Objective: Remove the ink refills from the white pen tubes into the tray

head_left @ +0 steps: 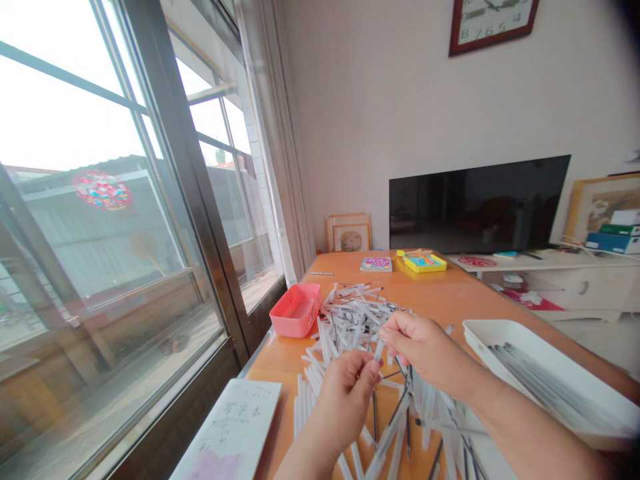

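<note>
Both my hands meet over a heap of white pen barrels and thin dark refills point(350, 320) spread on an orange wooden table point(450, 293). My left hand point(345, 397) is closed in a pinch on the lower end of a white pen barrel point(379, 351). My right hand point(425, 347) is closed on the upper end of the same barrel. More barrels and refills lie under and in front of my wrists.
A pink plastic box point(296, 310) stands at the table's left edge. A white tray point(545, 380) with dark refills sits at the right. A white exercise book point(233, 427) lies near left. Small colourful boxes point(424, 261) rest at the far end. A television point(477, 203) stands behind, windows at left.
</note>
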Available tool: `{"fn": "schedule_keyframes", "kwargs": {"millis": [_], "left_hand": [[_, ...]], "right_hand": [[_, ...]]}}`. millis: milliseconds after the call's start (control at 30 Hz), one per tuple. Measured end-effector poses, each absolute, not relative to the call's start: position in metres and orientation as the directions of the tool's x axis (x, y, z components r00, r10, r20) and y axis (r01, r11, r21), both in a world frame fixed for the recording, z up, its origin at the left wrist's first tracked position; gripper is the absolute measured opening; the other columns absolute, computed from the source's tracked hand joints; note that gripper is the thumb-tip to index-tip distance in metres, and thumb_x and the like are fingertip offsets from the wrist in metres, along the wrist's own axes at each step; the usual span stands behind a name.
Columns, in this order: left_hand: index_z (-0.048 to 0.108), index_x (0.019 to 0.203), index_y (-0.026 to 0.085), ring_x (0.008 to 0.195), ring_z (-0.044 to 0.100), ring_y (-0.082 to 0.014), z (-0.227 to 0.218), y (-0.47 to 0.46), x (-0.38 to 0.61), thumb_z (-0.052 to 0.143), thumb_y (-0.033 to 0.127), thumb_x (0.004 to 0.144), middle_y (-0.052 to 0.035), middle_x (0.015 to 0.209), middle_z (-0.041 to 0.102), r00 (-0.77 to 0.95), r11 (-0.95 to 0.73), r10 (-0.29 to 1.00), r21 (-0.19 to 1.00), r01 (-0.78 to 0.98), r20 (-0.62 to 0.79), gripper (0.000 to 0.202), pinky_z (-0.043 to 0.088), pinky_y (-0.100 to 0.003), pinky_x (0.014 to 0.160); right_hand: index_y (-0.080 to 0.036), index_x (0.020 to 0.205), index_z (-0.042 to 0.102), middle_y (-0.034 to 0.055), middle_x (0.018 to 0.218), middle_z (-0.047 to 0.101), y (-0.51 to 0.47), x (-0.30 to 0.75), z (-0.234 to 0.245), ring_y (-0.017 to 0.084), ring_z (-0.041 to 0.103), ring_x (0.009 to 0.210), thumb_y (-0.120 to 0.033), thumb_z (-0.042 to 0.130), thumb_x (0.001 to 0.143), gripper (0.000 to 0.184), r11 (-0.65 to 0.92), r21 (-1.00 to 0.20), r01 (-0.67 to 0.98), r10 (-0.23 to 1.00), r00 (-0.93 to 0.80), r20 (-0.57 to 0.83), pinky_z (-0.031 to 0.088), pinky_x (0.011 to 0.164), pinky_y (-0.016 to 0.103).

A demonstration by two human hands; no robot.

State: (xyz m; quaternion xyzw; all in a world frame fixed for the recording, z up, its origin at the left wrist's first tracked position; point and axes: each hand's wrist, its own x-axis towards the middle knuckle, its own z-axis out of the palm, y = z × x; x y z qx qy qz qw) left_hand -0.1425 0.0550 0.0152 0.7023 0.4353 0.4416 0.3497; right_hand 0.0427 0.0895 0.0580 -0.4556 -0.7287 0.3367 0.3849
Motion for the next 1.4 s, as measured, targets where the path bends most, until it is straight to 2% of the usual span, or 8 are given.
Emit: {"fn": "schedule_keyframes", "kwargs": {"millis": [267, 467, 633, 900, 1033, 1200, 1267, 1400], "left_hand": [[0.064, 0.083, 0.017, 0.067, 0.045, -0.0137, 0.011, 0.059, -0.140, 0.055, 0.046, 0.094, 0.0006, 0.070, 0.054, 0.103, -0.345, 0.939, 0.896, 0.279, 0.329, 0.032, 0.034, -0.025, 0.062], [0.064, 0.081, 0.016, 0.069, 0.047, -0.0142, 0.005, 0.069, -0.147, 0.055, 0.051, 0.093, -0.0006, 0.072, 0.057, -0.058, -0.285, 0.952, 0.939, 0.191, 0.300, 0.038, 0.035, -0.025, 0.064], [0.066, 0.085, 0.016, 0.066, 0.046, -0.0132, 0.003, 0.072, -0.149, 0.059, 0.055, 0.089, -0.0014, 0.073, 0.060, -0.121, -0.221, 0.964, 0.967, 0.129, 0.236, 0.041, 0.034, -0.024, 0.062], [0.066, 0.085, 0.016, 0.065, 0.046, -0.0128, 0.003, 0.072, -0.149, 0.060, 0.057, 0.088, -0.0013, 0.074, 0.061, -0.128, -0.204, 0.968, 0.975, 0.088, 0.215, 0.042, 0.035, -0.024, 0.062], [0.066, 0.087, 0.016, 0.062, 0.046, -0.0114, 0.005, 0.073, -0.152, 0.063, 0.059, 0.085, -0.0016, 0.076, 0.063, -0.168, -0.200, 0.966, 0.980, -0.018, 0.194, 0.043, 0.037, -0.024, 0.061], [0.064, 0.089, 0.017, 0.066, 0.050, -0.0106, 0.008, 0.074, -0.157, 0.068, 0.059, 0.082, -0.0019, 0.081, 0.063, -0.212, -0.201, 0.965, 0.955, -0.217, 0.155, 0.043, 0.040, -0.023, 0.061], [0.063, 0.090, 0.017, 0.067, 0.051, -0.0102, 0.008, 0.075, -0.160, 0.069, 0.057, 0.082, -0.0020, 0.083, 0.063, -0.226, -0.210, 0.963, 0.938, -0.275, 0.149, 0.042, 0.041, -0.023, 0.062], [0.059, 0.091, 0.017, 0.068, 0.051, -0.0091, 0.008, 0.077, -0.165, 0.067, 0.053, 0.086, -0.0014, 0.085, 0.062, -0.266, -0.240, 0.952, 0.910, -0.338, 0.152, 0.037, 0.041, -0.022, 0.064]], "right_hand": [[-0.021, 0.093, 0.062, -0.0008, 0.078, 0.065, 0.104, 0.044, 0.042, 0.015, 0.058, 0.067, -0.052, 0.043, 0.097, 0.037, 0.329, -0.876, 0.353, 0.931, -0.275, 0.239, 0.045, 0.062, 0.026], [-0.026, 0.105, 0.070, 0.0053, 0.106, 0.065, 0.130, 0.064, 0.002, 0.025, 0.059, 0.103, -0.032, 0.059, 0.084, 0.025, 0.324, -0.354, 0.877, 0.912, -0.190, 0.364, 0.042, 0.085, 0.035], [-0.026, 0.105, 0.072, 0.0073, 0.106, 0.064, 0.132, 0.063, -0.014, 0.028, 0.056, 0.112, -0.031, 0.061, 0.083, 0.025, 0.359, -0.236, 0.903, 0.909, -0.281, 0.308, 0.037, 0.094, 0.038], [-0.024, 0.084, 0.070, 0.0053, 0.097, 0.064, 0.132, 0.056, -0.015, 0.026, 0.058, 0.103, -0.025, 0.060, 0.081, 0.011, 0.347, -0.334, 0.876, 0.918, -0.243, 0.315, 0.038, 0.086, 0.036], [-0.023, 0.083, 0.059, 0.0011, 0.082, 0.064, 0.130, 0.049, -0.014, 0.020, 0.062, 0.081, -0.031, 0.054, 0.086, 0.011, 0.330, -0.427, 0.842, 0.928, -0.207, 0.309, 0.041, 0.071, 0.031], [-0.025, 0.090, 0.044, -0.0055, 0.071, 0.063, 0.116, 0.029, -0.002, 0.018, 0.069, 0.068, -0.039, 0.048, 0.092, 0.015, 0.226, -0.904, 0.363, 0.956, -0.260, 0.135, 0.048, 0.058, 0.027], [-0.025, 0.092, 0.044, -0.0057, 0.073, 0.064, 0.108, 0.022, 0.004, 0.018, 0.071, 0.068, -0.041, 0.053, 0.090, 0.019, 0.188, -0.961, 0.202, 0.936, -0.333, 0.113, 0.051, 0.059, 0.028], [-0.022, 0.101, 0.051, -0.0048, 0.072, 0.064, 0.096, 0.012, 0.012, 0.016, 0.068, 0.066, -0.041, 0.058, 0.090, 0.023, 0.195, -0.970, 0.148, 0.884, -0.455, 0.108, 0.052, 0.060, 0.028]]}}
